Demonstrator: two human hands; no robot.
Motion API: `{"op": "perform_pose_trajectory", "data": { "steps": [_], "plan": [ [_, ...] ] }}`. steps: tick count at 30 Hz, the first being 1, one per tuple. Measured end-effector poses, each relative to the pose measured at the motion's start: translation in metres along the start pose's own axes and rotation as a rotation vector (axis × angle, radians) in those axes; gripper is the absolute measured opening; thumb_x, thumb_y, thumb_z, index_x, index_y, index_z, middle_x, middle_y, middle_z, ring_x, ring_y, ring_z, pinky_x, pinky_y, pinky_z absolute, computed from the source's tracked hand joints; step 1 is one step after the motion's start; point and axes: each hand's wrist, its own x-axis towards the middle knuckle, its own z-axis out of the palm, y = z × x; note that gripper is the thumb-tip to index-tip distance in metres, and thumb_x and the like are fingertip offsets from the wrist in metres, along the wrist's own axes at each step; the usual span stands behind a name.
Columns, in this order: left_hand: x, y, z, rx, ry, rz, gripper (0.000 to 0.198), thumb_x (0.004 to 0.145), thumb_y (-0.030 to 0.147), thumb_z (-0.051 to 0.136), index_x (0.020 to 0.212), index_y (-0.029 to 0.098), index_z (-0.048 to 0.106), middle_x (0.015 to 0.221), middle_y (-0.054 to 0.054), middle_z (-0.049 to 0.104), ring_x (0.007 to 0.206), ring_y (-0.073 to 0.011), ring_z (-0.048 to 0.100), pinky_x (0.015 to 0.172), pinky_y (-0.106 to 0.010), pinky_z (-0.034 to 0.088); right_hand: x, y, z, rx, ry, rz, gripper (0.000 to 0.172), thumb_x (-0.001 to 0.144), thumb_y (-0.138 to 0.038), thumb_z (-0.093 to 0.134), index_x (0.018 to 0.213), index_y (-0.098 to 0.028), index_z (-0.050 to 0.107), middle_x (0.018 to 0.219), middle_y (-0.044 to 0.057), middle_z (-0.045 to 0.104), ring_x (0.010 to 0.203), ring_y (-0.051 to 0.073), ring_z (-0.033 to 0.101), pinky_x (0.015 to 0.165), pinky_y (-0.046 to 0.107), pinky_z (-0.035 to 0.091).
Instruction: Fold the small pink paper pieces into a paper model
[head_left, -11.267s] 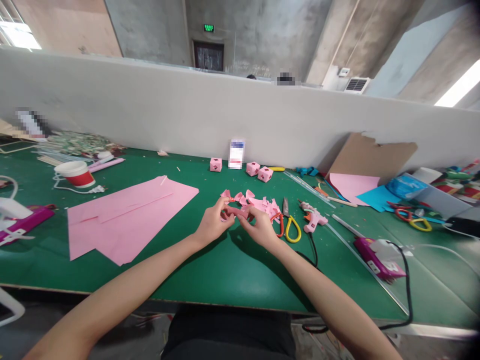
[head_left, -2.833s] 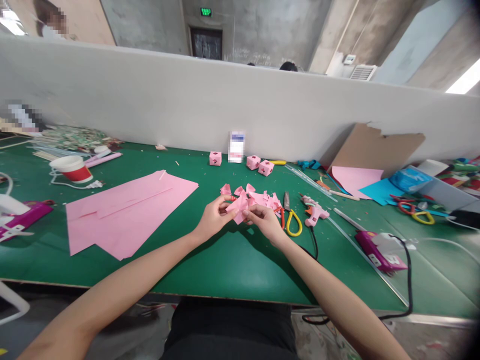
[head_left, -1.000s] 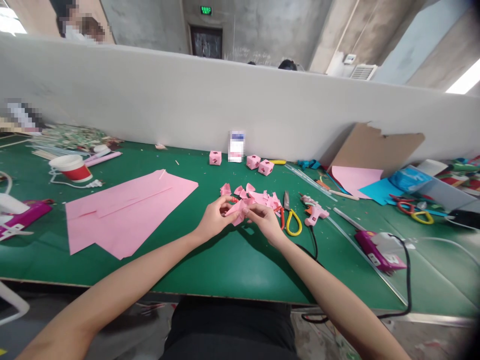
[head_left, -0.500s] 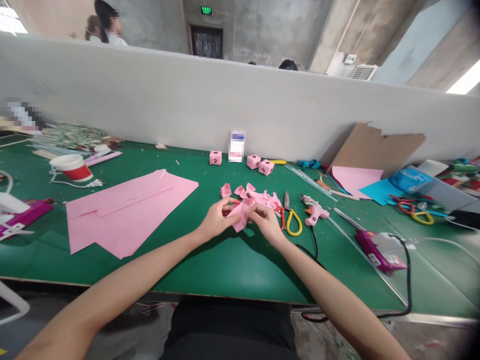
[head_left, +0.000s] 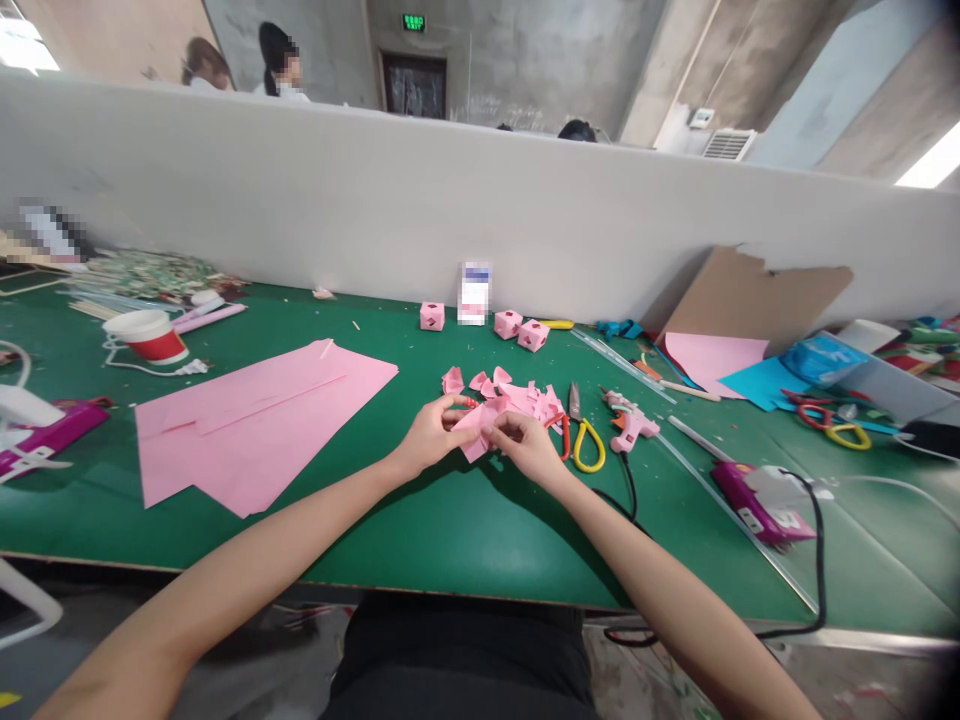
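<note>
Plainly pink and creased, the folded paper piece (head_left: pixel 472 447) shows flat facets and a pointed lower corner, held above the desk (head_left: pixel 450 545) between its front and back edges; fingers of the left hand (head_left: pixel 431 438) and right hand (head_left: pixel 527 445) pinch it.

single head cam, wide, facing forward and down from above the wearer's lap (head_left: pixel 457 665). left hand (head_left: pixel 433 437) and right hand (head_left: pixel 526 447) near, just below frame centre; green table (head_left: pixel 420 540) spans the width, partition (head_left: pixel 315 190) and concrete wall (head_left: pixel 540 60) beyond.
</note>
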Motion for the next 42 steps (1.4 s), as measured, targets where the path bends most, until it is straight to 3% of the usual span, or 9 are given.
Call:
{"op": "perform_pose_trajectory", "data": {
  "steps": [8,13,18,26,36,42],
  "plan": [
    [-0.001,0.003,0.003,-0.017,-0.010,0.015,0.043,0.068,0.024,0.071,0.107,0.013,0.057,0.081,-0.003,0.070,0.072,-0.0166,0.066,0.063,-0.024,0.047,-0.001,-0.005,0.001,0.105,-0.059,0.051,0.040,0.083,-0.057,0.060,0.069,-0.021,0.051,0.062,-0.001,0.060,0.054,0.014,0.053,0.050,0.025,0.040],
    [-0.001,0.002,0.001,-0.070,-0.009,-0.025,0.047,0.069,0.022,0.071,0.112,0.014,0.054,0.077,-0.001,0.069,0.064,-0.0133,0.064,0.061,-0.022,0.045,-0.003,-0.003,0.004,0.007,-0.132,0.010,0.043,0.089,-0.059,0.051,0.071,-0.020,0.054,0.064,0.001,0.063,0.060,0.015,0.059,0.054,0.026,0.042],
    [-0.001,0.002,0.001,-0.124,0.007,-0.068,0.048,0.069,0.023,0.072,0.112,0.015,0.053,0.081,-0.002,0.070,0.065,-0.0135,0.064,0.062,-0.023,0.047,-0.004,-0.002,0.006,-0.116,-0.090,-0.049,0.043,0.092,-0.056,0.047,0.071,-0.020,0.053,0.063,0.000,0.062,0.057,0.014,0.055,0.058,0.026,0.041],
    [-0.002,0.005,0.002,-0.133,0.028,-0.059,0.047,0.068,0.024,0.072,0.110,0.015,0.054,0.078,-0.001,0.068,0.062,-0.0127,0.062,0.058,-0.022,0.046,-0.005,-0.004,0.006,-0.062,-0.155,-0.031,0.041,0.090,-0.057,0.050,0.072,-0.020,0.052,0.065,0.000,0.062,0.058,0.014,0.054,0.058,0.026,0.040],
    [-0.002,0.005,0.002,-0.141,0.038,-0.064,0.047,0.069,0.025,0.072,0.110,0.016,0.054,0.081,0.000,0.068,0.065,-0.0128,0.063,0.061,-0.023,0.048,-0.004,-0.003,0.006,-0.037,-0.150,-0.024,0.039,0.090,-0.055,0.052,0.072,-0.020,0.053,0.065,0.000,0.062,0.058,0.013,0.053,0.058,0.026,0.040],
    [-0.001,0.000,0.003,-0.154,0.084,-0.077,0.041,0.071,0.026,0.072,0.107,0.016,0.055,0.078,0.001,0.066,0.064,-0.0121,0.061,0.060,-0.022,0.047,-0.005,-0.001,0.014,-0.141,-0.051,-0.038,0.040,0.092,-0.055,0.048,0.074,-0.020,0.055,0.068,0.001,0.065,0.058,0.013,0.053,0.057,0.026,0.039]
  ]
}}
